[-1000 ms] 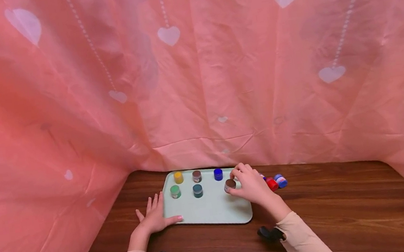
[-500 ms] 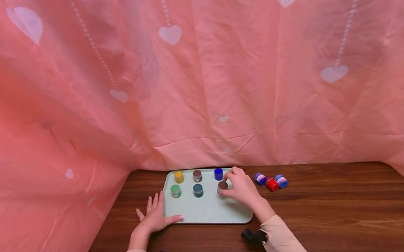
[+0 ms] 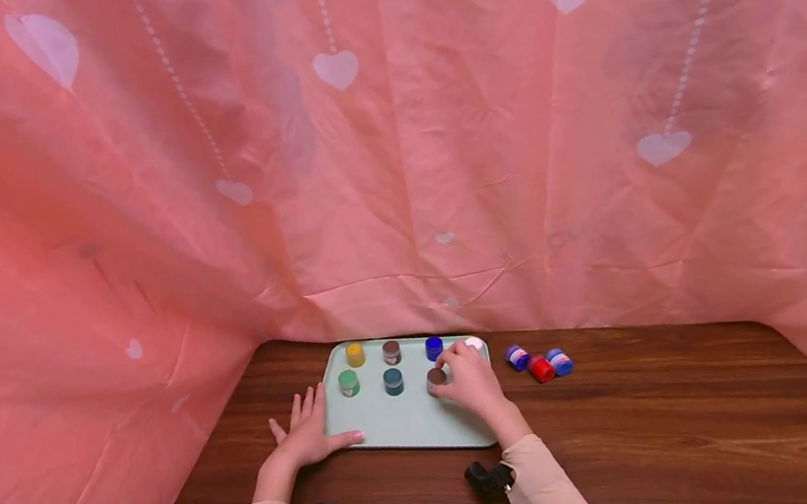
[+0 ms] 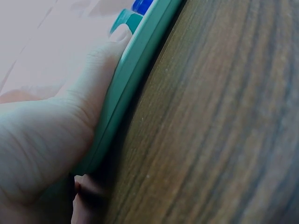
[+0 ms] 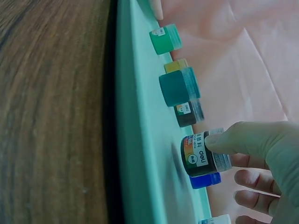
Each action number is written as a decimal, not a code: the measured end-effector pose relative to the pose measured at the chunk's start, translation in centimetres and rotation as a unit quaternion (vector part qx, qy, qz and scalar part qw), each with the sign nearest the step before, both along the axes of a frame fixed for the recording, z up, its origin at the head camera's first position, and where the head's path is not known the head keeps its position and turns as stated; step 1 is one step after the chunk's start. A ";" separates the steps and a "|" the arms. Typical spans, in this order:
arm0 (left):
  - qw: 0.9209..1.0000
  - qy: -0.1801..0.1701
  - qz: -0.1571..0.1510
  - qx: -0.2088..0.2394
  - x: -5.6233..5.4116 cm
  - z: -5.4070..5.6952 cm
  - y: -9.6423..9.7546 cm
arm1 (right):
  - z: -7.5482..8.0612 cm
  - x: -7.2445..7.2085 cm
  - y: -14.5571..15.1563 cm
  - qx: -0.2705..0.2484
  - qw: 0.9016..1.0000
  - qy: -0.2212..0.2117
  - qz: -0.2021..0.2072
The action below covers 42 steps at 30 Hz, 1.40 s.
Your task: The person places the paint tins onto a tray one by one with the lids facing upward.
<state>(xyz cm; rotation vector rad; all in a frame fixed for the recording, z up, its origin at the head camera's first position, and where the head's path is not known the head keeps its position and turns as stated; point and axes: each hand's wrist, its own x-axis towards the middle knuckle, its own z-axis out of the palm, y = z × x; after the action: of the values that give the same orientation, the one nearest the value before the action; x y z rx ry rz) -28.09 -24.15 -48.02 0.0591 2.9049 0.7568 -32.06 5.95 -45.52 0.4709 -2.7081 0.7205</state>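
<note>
My right hand (image 3: 474,384) pinches a dark brown paint jar (image 5: 201,155) by its lid between thumb and fingers, over the right half of the pale green tray (image 3: 387,422). In the right wrist view the jar looks upright, close to the tray floor; I cannot tell if it touches. Left of it stand a teal jar (image 3: 393,382) and a green jar (image 3: 348,383). Behind are a yellow jar (image 3: 355,355), another brown jar (image 3: 391,353), a blue jar (image 3: 434,348) and a partly hidden white jar (image 3: 474,344). My left hand (image 3: 307,440) rests at the tray's left end, fingers spread, thumb over the front rim.
Right of the tray, a violet-blue jar (image 3: 517,357), a red jar (image 3: 541,368) and a lighter blue jar (image 3: 559,361) lie together on the brown wooden table (image 3: 681,420). A pink curtain (image 3: 397,202) hangs behind the table and along its sides.
My right hand has moved left with the brown jar, from near the tray's right end to beside the teal jar's row. The white jar has come into view. My left hand has stayed put.
</note>
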 end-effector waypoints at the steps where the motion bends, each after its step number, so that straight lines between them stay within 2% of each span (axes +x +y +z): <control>1: 1.000 0.003 -0.002 0.000 0.0 0.0 0.0 | -0.1 0.0 -0.1 0.001 1.000 -0.001 -0.001; 8: 1.000 0.012 -0.006 0.011 0.0 -0.2 -0.3 | -0.4 -0.1 -0.5 0.011 1.000 0.000 -0.004; 15: 1.000 0.005 -0.002 0.005 0.2 0.1 -0.6 | -0.3 -0.1 -0.9 0.007 1.000 -0.010 -0.004; 29: 1.000 -0.001 -0.007 -0.004 -0.4 -0.3 -1.0 | -0.3 -0.2 -0.7 0.003 1.000 -0.029 -0.007; 36: 1.000 -0.007 0.001 -0.001 0.0 -0.4 -1.4 | 0.1 -0.3 -0.4 -0.001 0.999 -0.031 -0.011; 42: 1.000 -0.003 0.002 -0.003 0.1 -0.3 -1.7 | 1.0 -0.3 0.4 -0.034 0.999 -0.019 -0.021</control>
<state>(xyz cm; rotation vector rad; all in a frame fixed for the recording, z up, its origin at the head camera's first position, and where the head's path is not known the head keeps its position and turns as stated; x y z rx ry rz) -27.98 -25.86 -48.30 0.0490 2.9018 0.7481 -32.40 6.39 -44.56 0.3874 -2.7101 0.8158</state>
